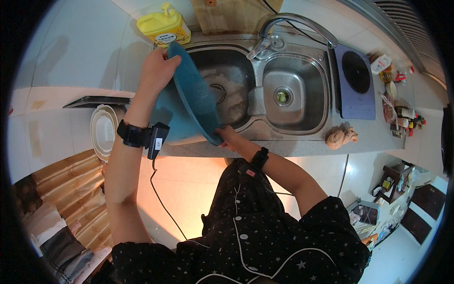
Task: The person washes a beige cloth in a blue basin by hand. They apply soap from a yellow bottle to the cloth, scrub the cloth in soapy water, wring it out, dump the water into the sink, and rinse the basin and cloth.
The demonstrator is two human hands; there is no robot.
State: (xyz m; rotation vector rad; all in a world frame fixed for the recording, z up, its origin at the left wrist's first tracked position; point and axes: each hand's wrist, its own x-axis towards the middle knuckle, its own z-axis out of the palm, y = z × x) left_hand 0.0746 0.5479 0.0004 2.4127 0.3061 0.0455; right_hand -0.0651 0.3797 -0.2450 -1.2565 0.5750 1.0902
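A blue plastic basin (194, 94) is tilted on its side at the left end of the counter, its mouth turned toward the left bowl of a steel double sink (292, 124). My left hand (159, 69) grips the far part of its rim, thumb on the inner side. At the near end of the rim, my right hand (228, 137) holds the basin close to the counter's front edge. The basin's inner wall hides part of the left bowl, where a wet bottom and a round drain (217, 93) show. Both wrists wear black straps with devices.
A chrome faucet (262, 46) arches over the right bowl, whose drain holds green scraps (283, 96). A yellow detergent jug (165, 26) stands behind the basin. To the right lie a purple induction cooktop (356, 83) and a crumpled tan cloth (341, 137). White strainers (104, 131) hang left.
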